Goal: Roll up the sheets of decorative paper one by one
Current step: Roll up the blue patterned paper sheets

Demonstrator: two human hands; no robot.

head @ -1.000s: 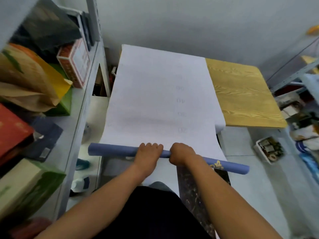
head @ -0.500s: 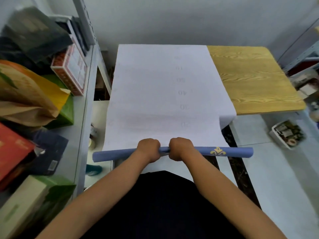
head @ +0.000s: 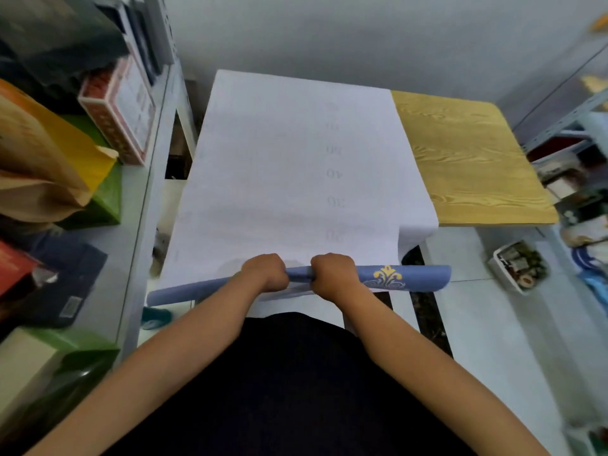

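At the near edge of the table [head: 470,166], both hands sit side by side on the roll [head: 404,278], a blue tube with a gold motif showing near its right end. Left hand [head: 265,271] has its fingers curled down over the tube, right hand [head: 334,273] the same, knuckles up, the two fists nearly touching at the middle. Beyond them the sheet [head: 289,166] lies white side up across the tabletop, flat all the way to the far edge, faint numbers running down it, so most of the length looks yet to be wound. My read: with both grips bunched at the centre, the long free ends can drift, and the left end already sits lower than the right. Spreading the hands wider would likely keep the tube square to the sheet's edges. Rolling away in short, even turns, with light tension, should stop the layers coning or creasing. A second white layer peeks below the tube; whether it belongs to this sheet is unclear.
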